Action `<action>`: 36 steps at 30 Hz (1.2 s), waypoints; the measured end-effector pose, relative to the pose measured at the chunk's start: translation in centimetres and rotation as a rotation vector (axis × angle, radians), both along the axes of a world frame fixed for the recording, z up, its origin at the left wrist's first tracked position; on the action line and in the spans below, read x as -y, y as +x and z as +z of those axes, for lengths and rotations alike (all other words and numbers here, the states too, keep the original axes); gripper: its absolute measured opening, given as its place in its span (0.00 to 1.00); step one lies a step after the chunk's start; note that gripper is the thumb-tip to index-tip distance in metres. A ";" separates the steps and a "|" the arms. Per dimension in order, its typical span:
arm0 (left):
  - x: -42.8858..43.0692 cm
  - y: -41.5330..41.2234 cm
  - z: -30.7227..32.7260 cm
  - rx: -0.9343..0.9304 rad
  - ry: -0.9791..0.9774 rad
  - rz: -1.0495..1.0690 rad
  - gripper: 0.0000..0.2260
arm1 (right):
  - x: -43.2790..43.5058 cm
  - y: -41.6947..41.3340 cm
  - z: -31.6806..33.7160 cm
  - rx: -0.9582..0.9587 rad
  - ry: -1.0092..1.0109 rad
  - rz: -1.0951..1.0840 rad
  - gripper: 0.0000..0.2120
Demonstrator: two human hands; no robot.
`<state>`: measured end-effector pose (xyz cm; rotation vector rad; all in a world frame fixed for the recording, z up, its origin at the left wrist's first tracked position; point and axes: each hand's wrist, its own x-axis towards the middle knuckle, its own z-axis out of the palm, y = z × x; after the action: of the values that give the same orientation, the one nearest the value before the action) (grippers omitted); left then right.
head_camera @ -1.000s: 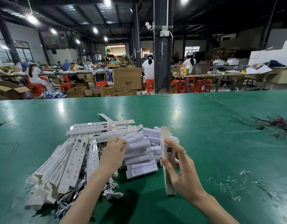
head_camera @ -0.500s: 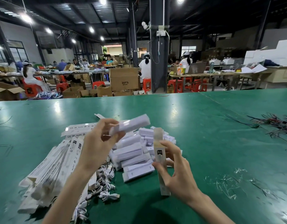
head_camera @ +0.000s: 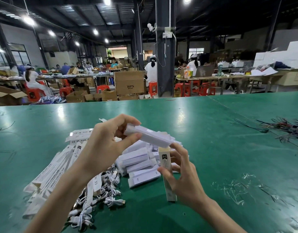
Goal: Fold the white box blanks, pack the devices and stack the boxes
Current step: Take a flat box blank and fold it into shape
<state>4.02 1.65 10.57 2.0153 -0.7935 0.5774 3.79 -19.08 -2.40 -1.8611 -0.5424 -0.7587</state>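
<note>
Packing step, insertion about to begin, by my reading.

Right hand (head_camera: 183,177) grips a folded white box (head_camera: 165,158), thumb on the printed front face, fingers curled round behind. The box stands near-upright with its lower end on the green tabletop (head_camera: 220,132). This likely braces it and leaves the top mouth facing up to receive.

Left hand (head_camera: 106,147) pinches a white bar-shaped device (head_camera: 148,136) by its near end, thumb under, fingers on top. The device slopes down to the right and its far end sits just above the box mouth. Whether it has entered: cannot tell.

Left wrist is raised and cocked inward, forearm coming up from lower left. Right forearm comes in low from lower right, with the palm turned toward the box.

Stock is within reach:
- A pile of loose devices (head_camera: 139,163) lies just behind the box.
- Flat box blanks (head_camera: 50,170) are fanned out to the left.
- White cables (head_camera: 101,202) are tangled in front of the blanks.

No finished stack is visible.
</note>
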 end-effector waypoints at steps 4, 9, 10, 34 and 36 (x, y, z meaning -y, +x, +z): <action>-0.2 0.0 0.3 0.032 0.075 0.009 0.11 | 0.1 0.0 0.1 0.005 0.018 0.017 0.37; 0.1 0.4 1.9 0.141 0.292 0.051 0.09 | -0.1 0.1 0.0 -0.006 -0.004 0.020 0.37; 0.3 0.4 2.4 0.138 0.344 0.044 0.09 | -0.1 0.1 -0.1 -0.007 -0.007 0.017 0.37; -0.6 4.3 -4.2 -0.248 0.293 0.047 0.09 | -0.2 -0.2 -0.3 0.008 0.035 0.030 0.37; -3.2 5.8 -5.9 -0.397 0.651 0.176 0.05 | -0.3 -0.1 -0.4 0.005 0.045 0.031 0.37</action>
<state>9.79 4.81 4.64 2.6984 -0.6046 -0.0171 3.68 -18.80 -2.80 -1.8056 -0.5515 -0.7500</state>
